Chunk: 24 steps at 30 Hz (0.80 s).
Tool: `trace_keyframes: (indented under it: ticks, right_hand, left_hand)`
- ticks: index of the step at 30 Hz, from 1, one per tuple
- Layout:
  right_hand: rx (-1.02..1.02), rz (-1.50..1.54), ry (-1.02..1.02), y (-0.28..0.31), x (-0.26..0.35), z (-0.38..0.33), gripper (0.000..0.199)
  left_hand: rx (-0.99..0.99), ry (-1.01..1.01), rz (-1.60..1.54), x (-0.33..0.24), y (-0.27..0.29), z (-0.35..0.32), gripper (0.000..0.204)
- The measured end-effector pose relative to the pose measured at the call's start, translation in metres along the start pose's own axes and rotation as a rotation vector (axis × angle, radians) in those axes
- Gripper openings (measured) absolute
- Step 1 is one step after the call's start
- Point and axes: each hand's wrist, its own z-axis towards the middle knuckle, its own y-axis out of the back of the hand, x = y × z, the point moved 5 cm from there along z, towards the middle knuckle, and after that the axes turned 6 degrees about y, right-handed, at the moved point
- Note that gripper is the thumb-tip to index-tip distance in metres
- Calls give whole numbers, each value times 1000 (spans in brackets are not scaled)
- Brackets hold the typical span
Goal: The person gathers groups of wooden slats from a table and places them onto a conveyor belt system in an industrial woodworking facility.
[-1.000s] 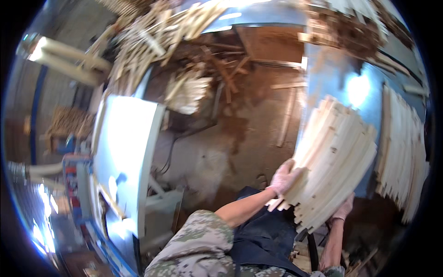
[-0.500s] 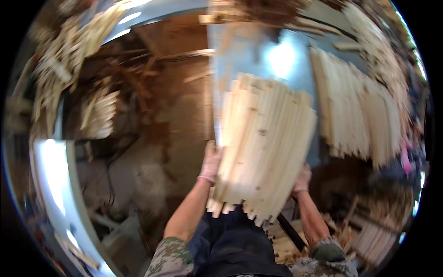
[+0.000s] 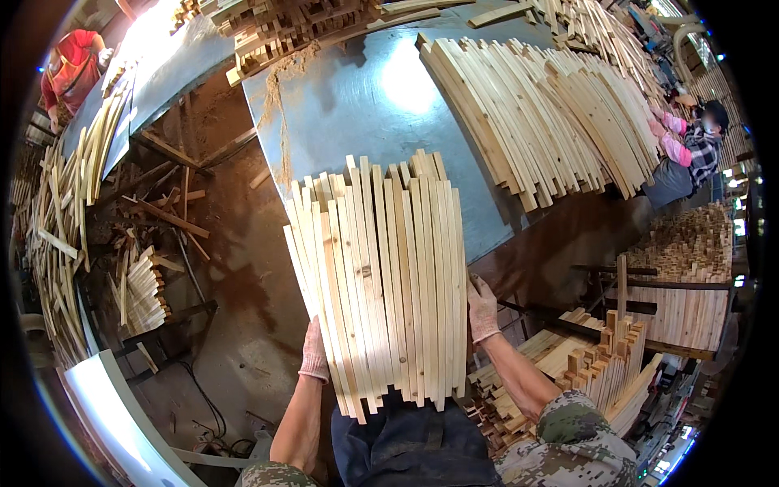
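Scrap wood (image 3: 122, 268) lay at the left edge of the frame. At centre, the left hand (image 3: 314, 351) and the right hand (image 3: 483, 308) clamped gloved fingers on a bundle of pale slats (image 3: 381, 280) from both sides, its long axis running up toward the metal table (image 3: 357, 105); more slats (image 3: 552, 114) lay at the upper right.

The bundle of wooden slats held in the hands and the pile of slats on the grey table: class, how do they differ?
The bundle of slats is gripped between the left hand and right hand; the pile of slats lies untouched on the grey table. The bundle is tight and even; the pile fans out loosely. Both are pale, thin wood strips.
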Motion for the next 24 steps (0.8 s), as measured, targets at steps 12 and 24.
trace_keyframes:
  ticks: [12,24]
  right_hand:
    - [219,126,-538,-13,-30,16,76]
    - [381,12,-86,-4,-43,35,59]
  left_hand:
    - [-80,-132,295,-6,1,-11,59]
    - [-157,-132,89,-2,9,-52,52]
